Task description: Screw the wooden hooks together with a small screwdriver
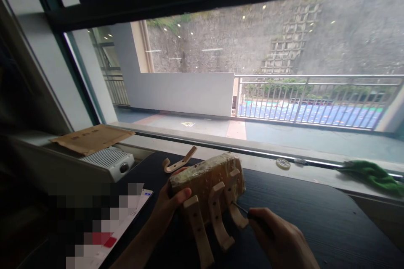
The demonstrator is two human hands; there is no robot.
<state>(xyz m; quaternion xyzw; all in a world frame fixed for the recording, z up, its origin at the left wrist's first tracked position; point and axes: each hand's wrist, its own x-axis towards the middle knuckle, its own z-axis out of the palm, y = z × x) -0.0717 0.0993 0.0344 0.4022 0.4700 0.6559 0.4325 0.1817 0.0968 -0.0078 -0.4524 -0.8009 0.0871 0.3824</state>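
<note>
My left hand (172, 197) grips the left end of a block wrapped in clear tape (205, 176), its thumb on the near face. Three curved wooden hooks (216, 214) with screw holes stand against that near face. My right hand (274, 227) is closed around the dark handle of a screwdriver (241, 207). The screwdriver's thin shaft points at a hole in the rightmost wooden hook (235, 210); whether the tip is inside a screw head is too small to tell. Behind the block, a loose wooden hook (179, 163) lies on the dark table (284, 201).
A phone (126, 227), partly blurred out, lies at the left. Beyond it are a white vented device (110, 162) and a brown envelope (93, 138). A tape roll (283, 164) and a green cloth (374, 176) rest on the window sill behind the table.
</note>
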